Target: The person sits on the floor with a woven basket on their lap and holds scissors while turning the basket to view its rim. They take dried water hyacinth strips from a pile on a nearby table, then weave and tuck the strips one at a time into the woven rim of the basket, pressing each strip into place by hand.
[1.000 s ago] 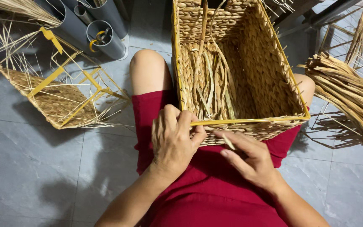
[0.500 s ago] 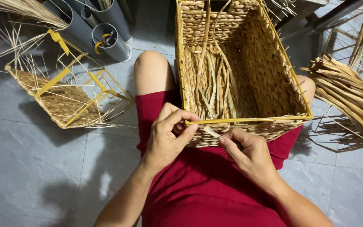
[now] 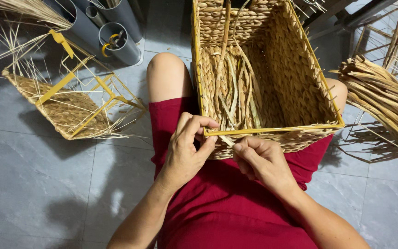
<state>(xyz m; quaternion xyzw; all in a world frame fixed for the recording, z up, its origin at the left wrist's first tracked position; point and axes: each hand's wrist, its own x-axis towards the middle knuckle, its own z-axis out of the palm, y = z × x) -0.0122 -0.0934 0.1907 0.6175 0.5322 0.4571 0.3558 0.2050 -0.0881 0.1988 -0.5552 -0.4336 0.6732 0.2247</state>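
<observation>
Here, far end of woven basket [image 3: 272, 83] cut off by frame top; strand [image 3: 226, 140] mostly hidden between fingers. Basket on lap, yellow wire rim [image 3: 282, 130] along near wall, just far of both hands. Left hand [image 3: 187, 150] curled over rim corner, thumb and forefinger pinching strand. Right hand [image 3: 259, 159] fingers pressed together, pinching strand's other end. Half-woven frame [image 3: 67, 108] far left on floor; loose fibre bundle [image 3: 383, 101] right.

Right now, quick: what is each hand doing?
Left hand: closed, pinching a pale fibre strand at the woven basket rim.
Right hand: closed, fingers pinching the same strand.
</observation>
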